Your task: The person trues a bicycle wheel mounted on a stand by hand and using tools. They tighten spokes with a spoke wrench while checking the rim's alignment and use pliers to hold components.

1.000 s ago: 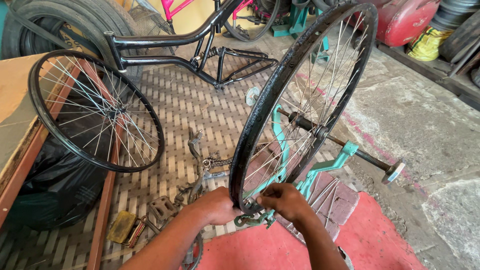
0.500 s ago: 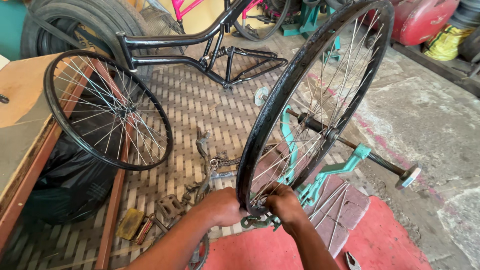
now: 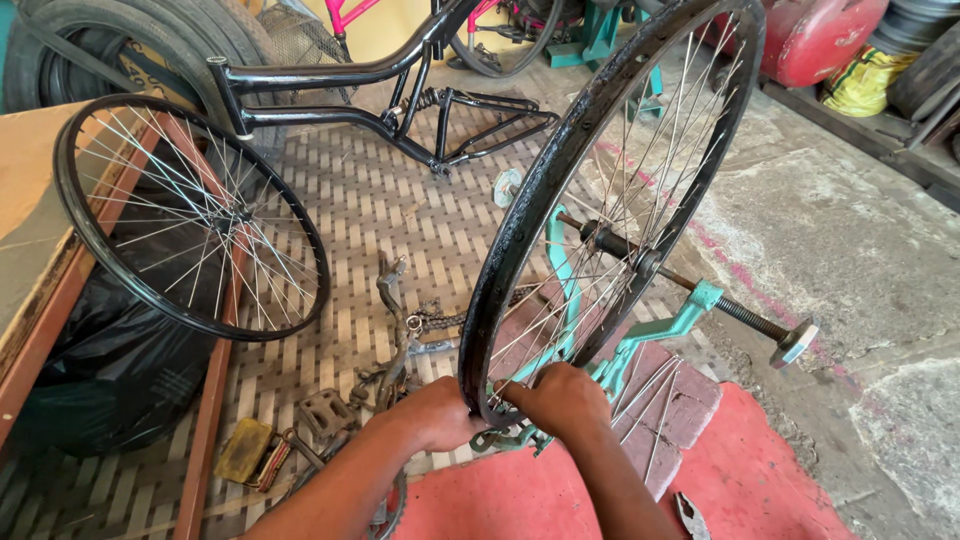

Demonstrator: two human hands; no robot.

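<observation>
A black spoked bicycle wheel rim (image 3: pixel 520 230) stands upright in a teal truing stand (image 3: pixel 665 330), its axle (image 3: pixel 610 243) running through the hub. My left hand (image 3: pixel 435 413) presses against the rim's lower left edge, fingers curled on it. My right hand (image 3: pixel 560 400) grips the bottom of the rim from the right, fingers closed over it next to the lowest spokes. What my fingertips pinch underneath is hidden.
A second black spoked wheel (image 3: pixel 190 215) leans on a wooden bench (image 3: pixel 40 270) at the left. A black bicycle frame (image 3: pixel 390 95) lies on the woven mat (image 3: pixel 360 210) behind. A chain and crank parts (image 3: pixel 400 330), pedals (image 3: pixel 290 435), a red mat (image 3: pixel 770 480) and pliers (image 3: pixel 690 515) lie nearby.
The view has shifted a little closer and rightward. Both hands stay at the bottom of the rim, with small adjustments only.
</observation>
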